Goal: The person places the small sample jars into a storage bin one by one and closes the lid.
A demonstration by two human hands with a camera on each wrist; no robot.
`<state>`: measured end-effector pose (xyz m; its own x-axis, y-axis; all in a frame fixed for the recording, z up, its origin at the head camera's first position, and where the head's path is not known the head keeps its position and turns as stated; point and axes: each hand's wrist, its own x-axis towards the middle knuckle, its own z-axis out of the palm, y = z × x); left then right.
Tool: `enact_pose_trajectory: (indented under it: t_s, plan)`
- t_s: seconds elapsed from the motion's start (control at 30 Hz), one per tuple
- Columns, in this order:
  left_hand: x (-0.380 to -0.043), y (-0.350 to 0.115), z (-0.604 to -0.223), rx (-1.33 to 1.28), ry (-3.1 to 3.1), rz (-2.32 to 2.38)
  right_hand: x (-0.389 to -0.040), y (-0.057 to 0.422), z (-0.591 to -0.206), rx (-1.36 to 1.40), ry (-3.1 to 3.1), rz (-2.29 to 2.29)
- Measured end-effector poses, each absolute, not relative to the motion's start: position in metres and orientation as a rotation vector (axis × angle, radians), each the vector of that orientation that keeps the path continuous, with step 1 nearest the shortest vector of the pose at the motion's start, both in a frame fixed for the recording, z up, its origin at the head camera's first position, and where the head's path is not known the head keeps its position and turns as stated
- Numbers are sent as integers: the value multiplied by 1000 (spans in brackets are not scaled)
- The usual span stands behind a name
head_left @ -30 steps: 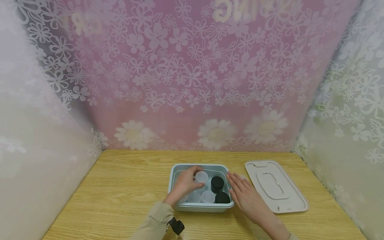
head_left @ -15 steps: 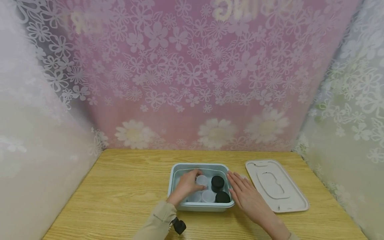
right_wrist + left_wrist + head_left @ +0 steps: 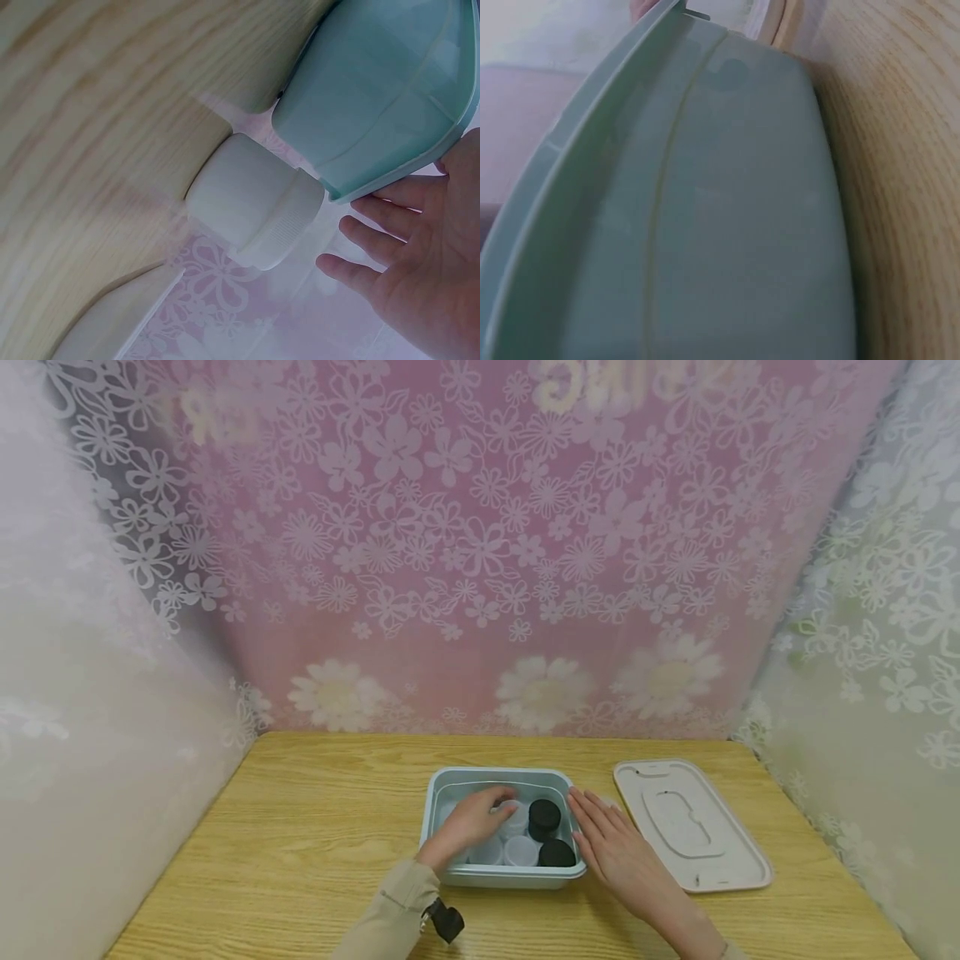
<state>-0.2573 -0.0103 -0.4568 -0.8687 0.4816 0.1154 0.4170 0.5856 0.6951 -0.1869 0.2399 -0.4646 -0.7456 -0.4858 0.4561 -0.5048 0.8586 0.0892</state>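
As the left hand (image 3: pixel 472 820), grip unclear, curves over one translucent round plastic jar (image 3: pixel 513 823), now lower than before in a pale-blue rectangular plastic tub (image 3: pixel 510 882), at least two similar jars (image 3: pixel 521 852) in front, two black round jars (image 3: pixel 543 818), straight-fingered right hand (image 3: pixel 618 857) against the tub, one white rectangular lid (image 3: pixel 697 835)

Smooth plastic, grained wood

You face a yellow-brown wood-grained tabletop (image 3: pixel 322 827). Your pale blue-green rectangular plastic tub (image 3: pixel 506 881) looks smooth, faintly glossy; its round translucent plastic containers (image 3: pixel 521 852) look smooth, its round black containers (image 3: pixel 557 853) matt. You also see a smooth white cylindrical plastic jar (image 3: pixel 240 191) with a ribbed cap (image 3: pixel 281 229).
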Motion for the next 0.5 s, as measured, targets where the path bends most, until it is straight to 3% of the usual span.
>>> enact_pose_trajectory:
  t_s: [0.5]
  plan:
    - [-261, -40, -437, 790, 2680, 1618, -185, 239, -462, 747, -2533, 47]
